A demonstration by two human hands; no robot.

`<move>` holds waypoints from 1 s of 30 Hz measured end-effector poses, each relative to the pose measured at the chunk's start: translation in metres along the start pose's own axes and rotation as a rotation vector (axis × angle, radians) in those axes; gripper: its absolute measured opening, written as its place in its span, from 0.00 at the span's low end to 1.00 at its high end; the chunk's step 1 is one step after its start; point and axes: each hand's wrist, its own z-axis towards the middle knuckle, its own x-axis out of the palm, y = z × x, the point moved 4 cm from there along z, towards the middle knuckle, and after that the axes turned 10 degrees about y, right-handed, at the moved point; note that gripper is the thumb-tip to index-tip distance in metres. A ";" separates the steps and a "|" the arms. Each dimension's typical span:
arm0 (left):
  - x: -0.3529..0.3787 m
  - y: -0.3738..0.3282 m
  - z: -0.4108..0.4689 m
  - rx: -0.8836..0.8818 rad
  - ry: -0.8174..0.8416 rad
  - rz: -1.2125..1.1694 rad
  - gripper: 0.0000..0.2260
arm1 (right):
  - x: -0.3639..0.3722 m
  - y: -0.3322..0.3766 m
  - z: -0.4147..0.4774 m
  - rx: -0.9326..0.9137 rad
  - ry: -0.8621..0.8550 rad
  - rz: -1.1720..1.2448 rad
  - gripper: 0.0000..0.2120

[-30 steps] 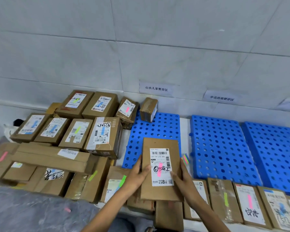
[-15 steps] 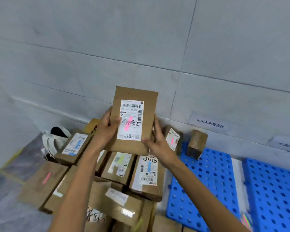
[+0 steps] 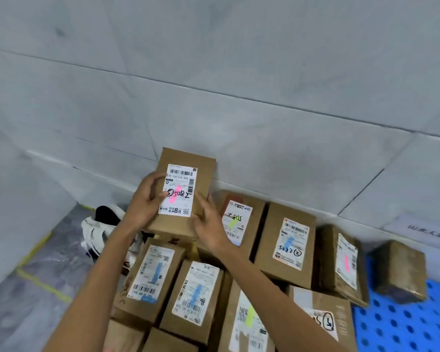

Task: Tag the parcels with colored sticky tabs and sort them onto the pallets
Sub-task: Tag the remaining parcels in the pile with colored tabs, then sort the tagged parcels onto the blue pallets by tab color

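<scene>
Far left, at 8 o'clock from the held parcel: white-and-black bag (image 3: 97, 229) lying on the grey floor, yellow tape line (image 3: 43, 285) running in front of it.

Left hand (image 3: 142, 201) gripping the flat brown parcel (image 3: 182, 181) by its left edge, thumb lying across the white label. Parcel standing near upright over the back of the box stack, close to the tiled wall. Pink tab (image 3: 175, 196) sticking mid-label.

Right hand (image 3: 208, 224) at the parcel's 4 o'clock, fingers fairly straight, resting against the lower right edge. Blur is hiding finer contact.

Further right, side by side: green-tabbed box (image 3: 236, 222), blue-tabbed box (image 3: 287, 242), pink-tabbed box (image 3: 346, 265).

Far right, at 4 o'clock: small taped box (image 3: 398, 270) sitting on the blue pallet (image 3: 404, 326).
</scene>
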 end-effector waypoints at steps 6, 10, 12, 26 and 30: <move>0.034 0.074 0.024 -0.048 0.168 0.200 0.14 | 0.022 -0.050 0.039 0.200 0.122 -0.046 0.27; 0.067 0.131 0.020 -0.187 0.256 0.423 0.31 | 0.026 -0.052 0.026 0.196 0.211 -0.094 0.23; 0.071 0.124 0.020 -0.268 0.207 0.428 0.26 | 0.009 -0.036 0.004 0.108 0.194 -0.049 0.19; 0.272 -0.174 -0.063 0.260 0.341 0.139 0.16 | -0.275 -0.116 -0.293 0.316 -0.670 -0.199 0.12; 0.349 -0.218 -0.111 0.167 0.470 0.101 0.16 | -0.317 -0.153 -0.341 0.438 -0.669 -0.235 0.10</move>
